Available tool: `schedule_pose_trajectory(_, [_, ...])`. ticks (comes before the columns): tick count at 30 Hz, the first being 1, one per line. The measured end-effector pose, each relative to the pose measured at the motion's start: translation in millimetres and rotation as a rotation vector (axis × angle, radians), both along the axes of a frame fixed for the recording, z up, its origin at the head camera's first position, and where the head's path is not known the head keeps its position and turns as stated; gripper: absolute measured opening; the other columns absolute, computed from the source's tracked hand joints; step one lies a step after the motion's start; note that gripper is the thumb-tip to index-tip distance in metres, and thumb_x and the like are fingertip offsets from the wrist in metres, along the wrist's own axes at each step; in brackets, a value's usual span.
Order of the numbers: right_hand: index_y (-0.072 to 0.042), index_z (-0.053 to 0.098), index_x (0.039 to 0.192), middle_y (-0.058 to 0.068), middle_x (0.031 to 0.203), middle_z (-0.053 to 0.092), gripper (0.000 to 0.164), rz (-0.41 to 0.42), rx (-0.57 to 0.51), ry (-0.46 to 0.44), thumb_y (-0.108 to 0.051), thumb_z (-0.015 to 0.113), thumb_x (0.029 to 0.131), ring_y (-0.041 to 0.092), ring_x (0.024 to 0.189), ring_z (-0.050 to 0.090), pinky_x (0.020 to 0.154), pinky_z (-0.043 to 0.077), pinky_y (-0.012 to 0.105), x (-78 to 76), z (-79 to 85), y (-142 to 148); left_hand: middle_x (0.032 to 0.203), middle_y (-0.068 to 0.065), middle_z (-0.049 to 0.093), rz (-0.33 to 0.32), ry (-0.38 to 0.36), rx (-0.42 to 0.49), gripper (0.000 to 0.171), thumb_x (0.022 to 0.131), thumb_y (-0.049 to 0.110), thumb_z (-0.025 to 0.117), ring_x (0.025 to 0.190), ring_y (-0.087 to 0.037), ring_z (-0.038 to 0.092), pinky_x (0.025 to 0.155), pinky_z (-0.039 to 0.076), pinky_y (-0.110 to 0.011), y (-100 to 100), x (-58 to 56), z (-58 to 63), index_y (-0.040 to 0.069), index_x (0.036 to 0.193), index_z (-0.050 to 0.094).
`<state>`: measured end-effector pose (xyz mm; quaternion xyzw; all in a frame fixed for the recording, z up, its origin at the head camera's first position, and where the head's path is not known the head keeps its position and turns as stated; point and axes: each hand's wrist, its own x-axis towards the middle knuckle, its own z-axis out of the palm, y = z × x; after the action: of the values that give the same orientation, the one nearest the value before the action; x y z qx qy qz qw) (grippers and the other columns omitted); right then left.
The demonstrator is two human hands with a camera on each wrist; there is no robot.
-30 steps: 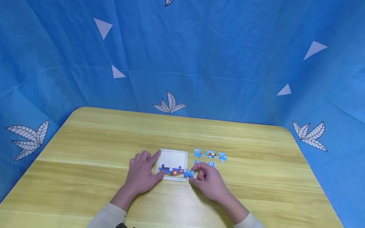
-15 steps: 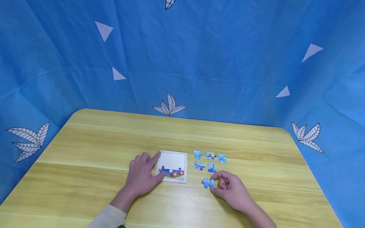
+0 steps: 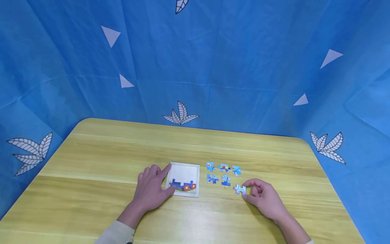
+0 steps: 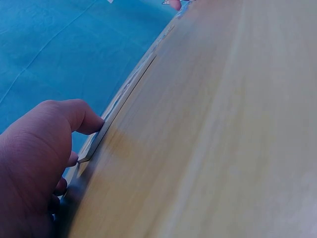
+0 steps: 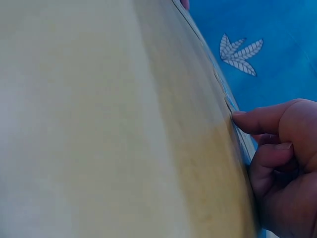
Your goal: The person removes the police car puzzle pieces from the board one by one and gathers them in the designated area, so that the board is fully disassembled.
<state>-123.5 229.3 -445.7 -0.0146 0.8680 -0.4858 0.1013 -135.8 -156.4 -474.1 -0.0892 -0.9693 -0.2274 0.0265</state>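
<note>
A small square puzzle tray [image 3: 198, 179] with a pale frame lies mid-table in the head view. Joined pieces with a blue vehicle and red wheels [image 3: 186, 187] fill its lower part; its upper part shows bare white. My left hand [image 3: 150, 188] grips the tray's left side, index finger at the top left corner and thumb at the lower left. To the right, my right hand [image 3: 265, 199] pinches a light blue puzzle piece [image 3: 240, 189] between thumb and index finger, low over the table. The left wrist view shows the thumb [image 4: 89, 121] bent against the tray's edge.
Several loose blue puzzle pieces [image 3: 224, 167] lie in two rows between the tray and my right hand. The wooden table [image 3: 122, 149] has rounded far corners. A blue curtain [image 3: 195, 61] with white leaf and triangle prints hangs behind it.
My right hand has carried the puzzle piece from the tray's lower right edge rightward, past the loose pieces. My left hand has stayed on the tray.
</note>
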Motion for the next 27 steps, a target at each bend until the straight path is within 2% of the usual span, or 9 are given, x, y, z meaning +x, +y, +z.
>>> schedule_pose_trajectory(3, [-0.004,0.067,0.108,0.001,0.064,0.042,0.030,0.001,0.018,0.006,-0.004,0.081,0.081,0.012,0.056,0.040,0.071,0.043,0.030,-7.3,-0.6,3,0.095,0.001,0.035,-0.003,0.003,-0.007,0.078,0.082,0.053,0.070,0.085,-0.020,0.031,0.074,0.023,-0.038,0,-0.8,-0.5,0.019,0.149,0.050])
schedule_pose_trajectory(11, [-0.005,0.068,0.112,0.000,0.063,0.040,0.031,0.021,0.060,-0.008,-0.004,0.079,0.083,0.012,0.055,0.038,0.078,0.042,0.033,-19.0,-1.3,1,0.094,0.002,0.035,-0.003,0.013,-0.011,0.079,0.081,0.053,0.070,0.085,-0.020,0.031,0.074,0.023,-0.038,0,-1.4,-1.1,0.019,0.149,0.051])
schedule_pose_trajectory(18, [-0.004,0.068,0.113,0.001,0.064,0.041,0.032,-0.021,0.030,-0.067,-0.001,0.077,0.083,0.013,0.055,0.038,0.071,0.043,0.032,-18.3,-0.3,-4,0.095,0.002,0.036,0.000,-0.004,-0.008,0.079,0.082,0.055,0.070,0.086,-0.020,0.031,0.075,0.024,-0.037,1,2.0,-2.7,0.019,0.150,0.050])
schedule_pose_trajectory(21, [-0.004,0.068,0.114,0.001,0.064,0.041,0.033,-0.031,0.018,-0.079,0.000,0.078,0.082,0.013,0.055,0.039,0.073,0.043,0.032,-17.1,-0.3,-5,0.095,0.002,0.036,0.006,-0.015,0.004,0.078,0.084,0.056,0.069,0.086,-0.019,0.031,0.076,0.024,-0.038,1,3.8,-2.6,0.019,0.150,0.049])
schedule_pose_trajectory(24, [-0.005,0.068,0.113,0.001,0.064,0.041,0.033,-0.035,0.024,-0.066,-0.001,0.079,0.082,0.013,0.055,0.038,0.078,0.042,0.033,-16.3,0.1,-5,0.095,0.002,0.036,0.011,-0.018,0.020,0.078,0.086,0.060,0.065,0.086,-0.019,0.031,0.077,0.024,-0.039,0,4.1,-1.9,0.019,0.151,0.048])
schedule_pose_trajectory(27, [-0.005,0.069,0.112,0.000,0.063,0.039,0.033,-0.056,0.012,-0.040,-0.001,0.079,0.081,0.012,0.055,0.037,0.072,0.042,0.031,-16.0,2.0,-7,0.095,0.002,0.036,0.007,-0.010,0.028,0.079,0.086,0.061,0.065,0.086,-0.019,0.031,0.078,0.024,-0.039,0,3.3,-0.8,0.020,0.151,0.047])
